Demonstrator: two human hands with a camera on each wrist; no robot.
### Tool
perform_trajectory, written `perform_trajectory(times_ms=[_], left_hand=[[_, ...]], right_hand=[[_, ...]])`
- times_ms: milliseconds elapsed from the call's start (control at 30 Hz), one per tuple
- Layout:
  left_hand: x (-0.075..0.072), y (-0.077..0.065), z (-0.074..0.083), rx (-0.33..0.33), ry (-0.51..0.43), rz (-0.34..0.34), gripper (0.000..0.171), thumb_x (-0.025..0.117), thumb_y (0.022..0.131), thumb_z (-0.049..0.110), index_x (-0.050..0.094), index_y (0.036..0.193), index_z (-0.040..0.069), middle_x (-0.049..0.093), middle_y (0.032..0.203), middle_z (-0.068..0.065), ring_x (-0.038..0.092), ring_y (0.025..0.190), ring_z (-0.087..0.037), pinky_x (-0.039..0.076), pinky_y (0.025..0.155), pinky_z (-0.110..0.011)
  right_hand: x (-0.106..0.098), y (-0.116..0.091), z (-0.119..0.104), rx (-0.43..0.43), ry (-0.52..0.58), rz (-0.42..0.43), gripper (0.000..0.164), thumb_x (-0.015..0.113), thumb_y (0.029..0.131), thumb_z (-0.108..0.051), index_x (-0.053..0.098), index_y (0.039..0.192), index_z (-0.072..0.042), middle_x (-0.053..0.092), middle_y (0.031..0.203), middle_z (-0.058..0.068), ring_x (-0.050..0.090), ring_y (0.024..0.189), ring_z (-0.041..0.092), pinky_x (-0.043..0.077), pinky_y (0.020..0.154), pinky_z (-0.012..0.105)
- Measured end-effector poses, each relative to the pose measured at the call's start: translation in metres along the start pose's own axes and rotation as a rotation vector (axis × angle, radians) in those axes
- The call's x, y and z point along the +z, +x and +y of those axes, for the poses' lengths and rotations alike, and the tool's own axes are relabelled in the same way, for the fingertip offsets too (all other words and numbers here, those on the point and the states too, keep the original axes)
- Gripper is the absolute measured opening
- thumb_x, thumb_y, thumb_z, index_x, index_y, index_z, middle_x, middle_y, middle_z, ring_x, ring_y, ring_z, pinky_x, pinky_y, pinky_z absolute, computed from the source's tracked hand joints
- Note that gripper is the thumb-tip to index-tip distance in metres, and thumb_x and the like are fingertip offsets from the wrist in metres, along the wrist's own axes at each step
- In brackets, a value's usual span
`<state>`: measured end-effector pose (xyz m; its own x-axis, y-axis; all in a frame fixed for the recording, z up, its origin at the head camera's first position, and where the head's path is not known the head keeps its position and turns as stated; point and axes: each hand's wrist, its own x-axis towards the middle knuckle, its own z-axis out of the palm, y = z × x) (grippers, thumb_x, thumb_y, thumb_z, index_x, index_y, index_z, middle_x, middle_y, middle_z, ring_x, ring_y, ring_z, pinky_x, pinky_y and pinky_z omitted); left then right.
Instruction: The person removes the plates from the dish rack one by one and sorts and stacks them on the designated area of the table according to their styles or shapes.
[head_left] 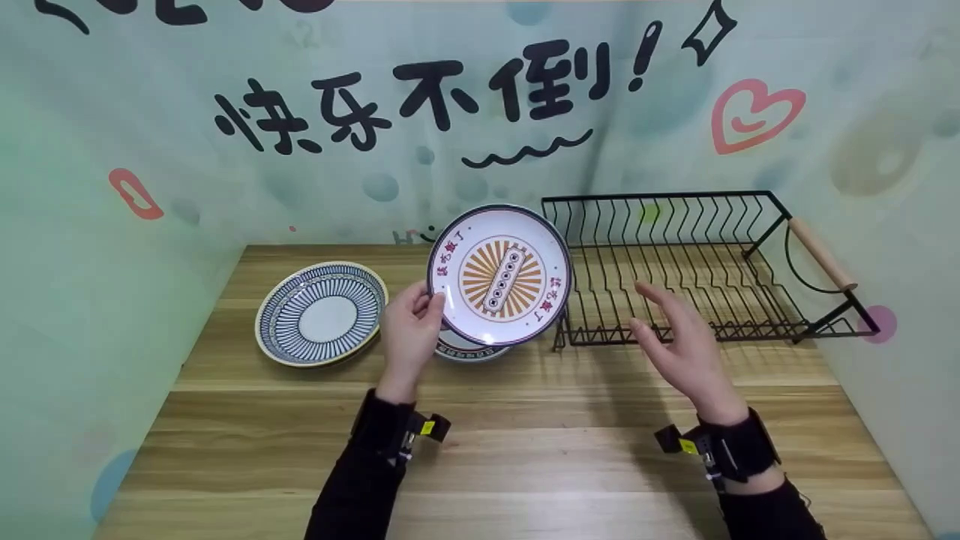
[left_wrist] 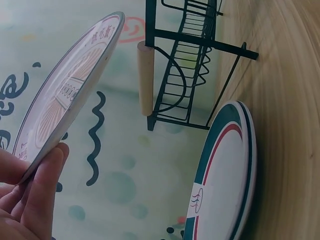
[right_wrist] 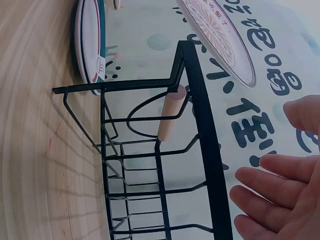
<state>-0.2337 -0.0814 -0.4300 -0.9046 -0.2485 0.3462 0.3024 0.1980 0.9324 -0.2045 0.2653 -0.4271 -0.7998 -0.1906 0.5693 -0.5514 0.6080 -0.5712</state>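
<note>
My left hand (head_left: 411, 330) pinches the left edge of a white plate (head_left: 501, 274) with a dark rim, red lettering and an orange sunburst, holding it raised and tilted toward the head camera. In the left wrist view, thumb and fingers grip the lower rim of that plate (left_wrist: 70, 90). Below it, mostly hidden in the head view, lies a stack of plates (left_wrist: 220, 175) with a green and red band. My right hand (head_left: 686, 349) hovers before the black wire dish rack (head_left: 660, 270), holding nothing, its fingers extended in the right wrist view.
A blue-and-white striped plate (head_left: 328, 315) lies on the left of the wooden table (head_left: 480, 465), a yellowish rim around it. The rack stands at the back right, with a wooden handle (head_left: 823, 253) on its right end. A printed curtain (head_left: 337, 187) hangs behind the table.
</note>
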Motion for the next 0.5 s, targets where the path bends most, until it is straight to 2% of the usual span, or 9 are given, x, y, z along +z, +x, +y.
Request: perform_trajectory(times_ms=[300, 500], left_hand=[[-0.006, 0.004, -0.017, -0.002, 0.087, 0.030, 0.025, 0.067, 0.085, -0.006, 0.068, 0.110, -0.010, 0.071, 0.096, -0.025, 0.071, 0.084, -0.033, 0.059, 0.069, -0.024], [-0.010, 0.004, -0.025, -0.031, 0.099, 0.027, 0.024, 0.066, 0.085, -0.006, 0.068, 0.109, -0.012, 0.071, 0.092, -0.025, 0.070, 0.071, -0.030, 0.056, 0.056, -0.021]], right_hand=[[-0.003, -0.004, 0.005, 0.003, -0.036, -0.013, 0.051, 0.067, 0.093, -0.006, 0.050, 0.141, 0.002, 0.054, 0.140, 0.019, 0.048, 0.129, 0.034, 0.033, 0.109, 0.056], [-0.004, -0.006, 0.010, 0.000, -0.072, -0.012, 0.052, 0.068, 0.092, -0.009, 0.051, 0.141, 0.001, 0.054, 0.139, 0.020, 0.047, 0.128, 0.035, 0.033, 0.108, 0.057]])
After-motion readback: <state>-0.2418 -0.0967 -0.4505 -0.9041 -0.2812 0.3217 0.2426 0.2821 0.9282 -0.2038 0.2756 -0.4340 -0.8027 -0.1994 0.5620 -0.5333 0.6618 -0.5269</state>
